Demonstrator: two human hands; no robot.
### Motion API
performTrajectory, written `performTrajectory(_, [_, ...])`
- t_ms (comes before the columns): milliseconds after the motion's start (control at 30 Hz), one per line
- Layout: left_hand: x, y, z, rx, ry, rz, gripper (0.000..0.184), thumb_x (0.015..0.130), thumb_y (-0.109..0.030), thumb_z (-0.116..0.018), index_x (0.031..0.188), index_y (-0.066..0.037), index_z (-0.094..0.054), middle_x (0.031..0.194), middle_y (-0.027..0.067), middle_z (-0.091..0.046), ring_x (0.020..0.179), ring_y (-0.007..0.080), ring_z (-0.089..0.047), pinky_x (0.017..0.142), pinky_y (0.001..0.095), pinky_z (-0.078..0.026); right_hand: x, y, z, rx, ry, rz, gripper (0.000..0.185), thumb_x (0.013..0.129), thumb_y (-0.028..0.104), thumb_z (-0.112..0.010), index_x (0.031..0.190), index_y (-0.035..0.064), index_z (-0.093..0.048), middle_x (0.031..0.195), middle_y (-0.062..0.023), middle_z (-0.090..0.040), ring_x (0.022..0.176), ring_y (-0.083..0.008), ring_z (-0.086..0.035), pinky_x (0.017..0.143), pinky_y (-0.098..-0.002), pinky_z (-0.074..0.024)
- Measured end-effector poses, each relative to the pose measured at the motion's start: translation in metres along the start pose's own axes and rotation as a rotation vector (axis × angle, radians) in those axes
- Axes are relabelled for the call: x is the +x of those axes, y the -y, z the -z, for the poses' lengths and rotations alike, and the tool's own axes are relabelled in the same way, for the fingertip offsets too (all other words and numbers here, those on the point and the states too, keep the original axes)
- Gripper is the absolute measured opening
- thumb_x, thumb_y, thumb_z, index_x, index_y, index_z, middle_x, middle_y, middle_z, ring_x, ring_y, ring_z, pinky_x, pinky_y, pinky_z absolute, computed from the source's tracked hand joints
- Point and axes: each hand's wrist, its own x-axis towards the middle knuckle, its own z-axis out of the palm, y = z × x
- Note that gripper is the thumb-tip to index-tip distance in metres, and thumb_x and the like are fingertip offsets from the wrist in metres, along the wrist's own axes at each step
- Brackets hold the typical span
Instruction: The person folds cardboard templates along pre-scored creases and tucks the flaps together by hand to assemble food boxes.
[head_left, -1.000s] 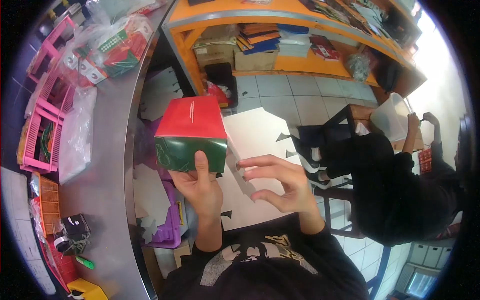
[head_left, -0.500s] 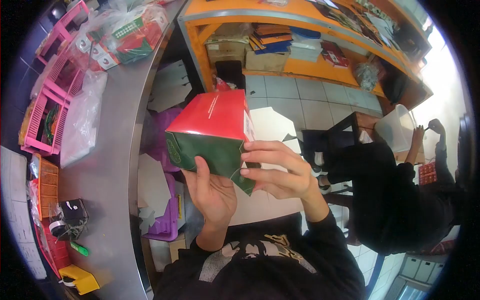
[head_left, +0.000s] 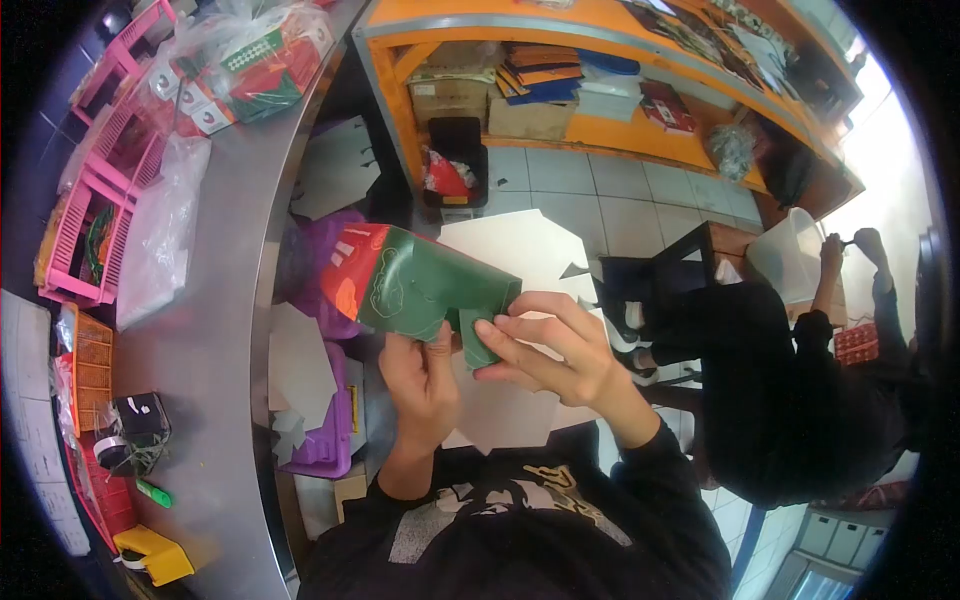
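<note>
A red and green cardboard box, partly folded, is held in front of my chest with its green side facing me. My left hand grips the box's lower edge, the thumb against the green card. My right hand pinches a small green flap at the box's near right corner. Beneath and behind the box are flat pale cardboard sheets, partly hidden by my hands and the box.
A steel counter runs along the left, with pink baskets and plastic-wrapped boxes. Below it stands a purple crate with card pieces. An orange shelf is ahead. A person in black sits at right.
The box has been turned so its green side faces up toward me and its red part points left. My left hand now grips the lower edge, and the right fingers have closed on the flap.
</note>
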Motion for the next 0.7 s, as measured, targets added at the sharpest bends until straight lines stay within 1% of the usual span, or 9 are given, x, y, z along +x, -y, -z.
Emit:
performTrajectory(100, [0.0,0.004,-0.013,-0.071,-0.134,-0.099,0.018,0.095,-0.002,-0.047,0.111,0.005,-0.051,0.103,0.013,-0.06,0.091,0.0178,-0.06,0.076,0.03,-0.05,0.0,0.005,-0.011,-0.025,-0.117,-0.021,0.041,0.054,0.012,-0.08,0.091,-0.0014,-0.07,0.089,-0.0086,-0.061,0.085,-0.0271,-0.062,0.067,-0.0335,-0.055])
performTrajectory(167, [-0.003,0.016,-0.005,0.44,-0.054,-0.295,0.02,0.094,0.002,-0.043,0.111,0.007,-0.052,0.104,0.0155,-0.06,0.093,0.0244,-0.061,0.084,0.0352,-0.047,-0.003,0.007,-0.018,0.021,-0.277,-0.123,0.034,0.055,0.011,-0.081,0.085,-0.0007,-0.07,0.086,-0.0094,-0.063,0.082,-0.0274,-0.063,0.063,-0.0324,-0.0548])
performTrajectory(300, [-0.008,0.026,0.004,0.392,0.102,-0.31,0.027,0.094,0.0,-0.043,0.12,0.005,-0.048,0.116,0.015,-0.056,0.108,0.0239,-0.054,0.095,0.0358,-0.041,-0.008,0.004,-0.021,0.098,-0.243,-0.169,0.043,0.058,0.012,-0.083,0.096,0.0,-0.068,0.098,-0.014,-0.063,0.09,-0.0314,-0.061,0.073,-0.0353,-0.0544])
performTrajectory(367, [-0.006,0.02,0.004,0.247,0.154,-0.269,0.027,0.091,0.002,-0.042,0.116,0.008,-0.053,0.117,0.02,-0.057,0.107,0.0293,-0.056,0.095,0.0386,-0.04,-0.003,0.007,-0.018,0.169,-0.313,-0.537,0.065,0.059,0.012,-0.084,0.118,0.001,-0.059,0.12,-0.0187,-0.057,0.106,-0.0353,-0.057,0.088,-0.0383,-0.0499])
performTrajectory(467, [-0.008,0.016,0.006,0.143,0.207,-0.133,0.025,0.091,0.0,-0.048,0.114,0.007,-0.056,0.114,0.0186,-0.06,0.107,0.0279,-0.058,0.094,0.0377,-0.042,-0.006,-0.005,-0.01,0.3,-0.086,-0.637,0.086,0.055,0.014,-0.087,0.131,0.0026,-0.048,0.134,-0.0207,-0.05,0.116,-0.0354,-0.055,0.095,-0.0373,-0.0456])
performTrajectory(500, [-0.008,0.014,0.002,0.136,0.208,-0.137,0.025,0.091,0.0,-0.048,0.114,0.007,-0.056,0.114,0.0186,-0.06,0.107,0.0279,-0.058,0.094,0.0377,-0.042,-0.006,-0.001,-0.007,0.297,-0.064,-0.657,0.082,0.059,0.008,-0.083,0.133,0.0015,-0.047,0.138,-0.0214,-0.046,0.123,-0.033,-0.051,0.096,-0.0363,-0.0447])
performTrajectory(600, [-0.012,0.019,-0.013,-0.473,0.133,-0.065,0.027,0.089,-0.001,-0.057,0.115,0.006,-0.057,0.118,0.0165,-0.06,0.108,0.0246,-0.058,0.093,0.0374,-0.044,-0.018,0.014,-0.007,0.352,-0.008,-0.69,0.076,0.064,0.001,-0.077,0.134,0.002,-0.046,0.139,-0.0211,-0.045,0.125,-0.0338,-0.049,0.098,-0.0373,-0.0436])
performTrajectory(667, [-0.018,0.03,-0.002,0.096,0.208,-0.166,0.031,0.086,-0.004,-0.065,0.116,0.004,-0.059,0.117,0.0127,-0.061,0.106,0.0204,-0.059,0.089,0.0354,-0.047,-0.02,0.018,-0.003,0.353,0.015,-0.697,0.07,0.069,-0.01,-0.068,0.134,0.0023,-0.047,0.138,-0.0212,-0.047,0.123,-0.0329,-0.052,0.093,-0.0355,-0.0475])
performTrajectory(700, [-0.02,0.034,-0.002,0.103,0.199,-0.164,0.031,0.086,-0.004,-0.065,0.116,0.004,-0.059,0.117,0.0127,-0.061,0.106,0.0204,-0.059,0.089,0.0354,-0.047,-0.024,0.017,-0.003,0.421,0.034,-0.729,0.067,0.07,-0.012,-0.065,0.134,0.002,-0.048,0.137,-0.0211,-0.048,0.121,-0.0304,-0.054,0.089,-0.0333,-0.0498])
